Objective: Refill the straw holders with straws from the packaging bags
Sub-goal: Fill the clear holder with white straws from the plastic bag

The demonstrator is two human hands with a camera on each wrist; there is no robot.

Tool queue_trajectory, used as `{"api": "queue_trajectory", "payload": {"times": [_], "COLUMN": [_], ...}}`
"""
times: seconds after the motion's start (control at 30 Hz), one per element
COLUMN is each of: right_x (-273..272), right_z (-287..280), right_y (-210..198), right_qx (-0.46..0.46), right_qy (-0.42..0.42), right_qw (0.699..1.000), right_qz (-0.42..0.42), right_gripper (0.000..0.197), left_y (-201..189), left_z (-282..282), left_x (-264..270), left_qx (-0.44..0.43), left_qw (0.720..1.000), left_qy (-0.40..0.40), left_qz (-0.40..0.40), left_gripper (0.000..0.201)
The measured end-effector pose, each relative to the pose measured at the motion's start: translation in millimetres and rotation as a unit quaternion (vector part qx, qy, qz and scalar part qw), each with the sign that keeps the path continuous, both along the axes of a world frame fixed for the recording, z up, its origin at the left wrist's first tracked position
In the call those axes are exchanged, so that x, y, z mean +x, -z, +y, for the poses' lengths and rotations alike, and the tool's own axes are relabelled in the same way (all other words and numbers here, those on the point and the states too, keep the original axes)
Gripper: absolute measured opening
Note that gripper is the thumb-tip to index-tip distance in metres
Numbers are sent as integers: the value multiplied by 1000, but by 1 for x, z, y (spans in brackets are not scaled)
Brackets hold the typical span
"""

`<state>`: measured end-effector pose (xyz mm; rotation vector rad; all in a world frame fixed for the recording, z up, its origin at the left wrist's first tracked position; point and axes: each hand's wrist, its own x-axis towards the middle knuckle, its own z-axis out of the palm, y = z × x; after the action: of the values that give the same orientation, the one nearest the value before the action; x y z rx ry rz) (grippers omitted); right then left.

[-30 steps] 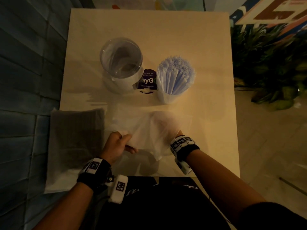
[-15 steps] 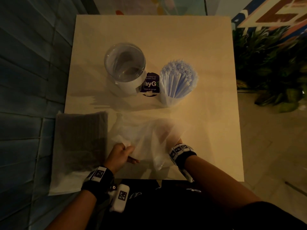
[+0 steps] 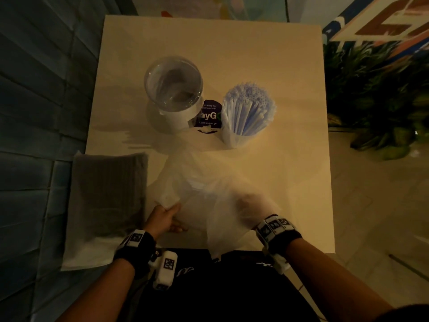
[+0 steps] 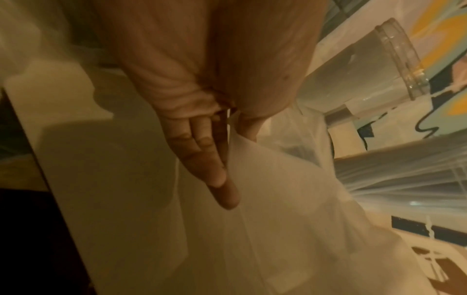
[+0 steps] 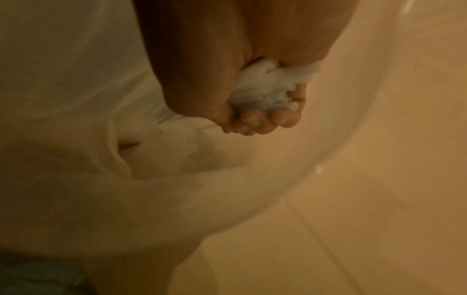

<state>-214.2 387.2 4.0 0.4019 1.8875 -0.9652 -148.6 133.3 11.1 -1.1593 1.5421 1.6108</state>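
Note:
A translucent plastic bag (image 3: pixel 204 189) lies open on the near half of the table (image 3: pixel 290 66). My left hand (image 3: pixel 166 217) pinches the bag's left edge (image 4: pixel 237 143) between thumb and fingers. My right hand (image 3: pixel 253 203) is inside the bag, dimly seen through the film. In the right wrist view its fingers (image 5: pixel 252 119) are curled round a small bunch of white-blue straws (image 5: pixel 262 89). Farther back stand a clear empty straw holder (image 3: pixel 173 89) and a holder packed with white-blue straws (image 3: pixel 248 110).
A flat bag of dark straws (image 3: pixel 109 194) lies at the table's near left, overhanging the edge. A small purple sign (image 3: pixel 207 116) stands between the two holders. A blue wall runs along the left; green plants (image 3: pixel 376 94) stand on the right.
My right hand has drawn back toward me inside the bag. The bag has ruffled and shifted around it. My left hand keeps its pinch on the bag edge.

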Motion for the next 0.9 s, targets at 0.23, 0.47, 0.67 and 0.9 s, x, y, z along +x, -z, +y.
{"api": "queue_trajectory", "payload": {"times": [0.23,0.47,0.67,0.9], "right_x": [20,1,-4,6], "right_z": [4,-17,-24,-1], "right_y": [2,9,20,17], "right_qx": [61,65,111,77], "right_qy": [-289,-279,-294,-300], "right_qw": [934,951,944,939], "right_qz": [203,119,96,151], "right_gripper": [24,42,34,41], "left_y": [6,5,11,20], "left_z": [6,10,8,8], "left_x": [-6,-1,-1,-16], "left_qx": [25,39,27,3], "left_qw": [1000,995,997,987], "left_qy": [9,87,63,-155], "left_qz": [13,-24,-26,29], "left_gripper": [21,28,39,22]}}
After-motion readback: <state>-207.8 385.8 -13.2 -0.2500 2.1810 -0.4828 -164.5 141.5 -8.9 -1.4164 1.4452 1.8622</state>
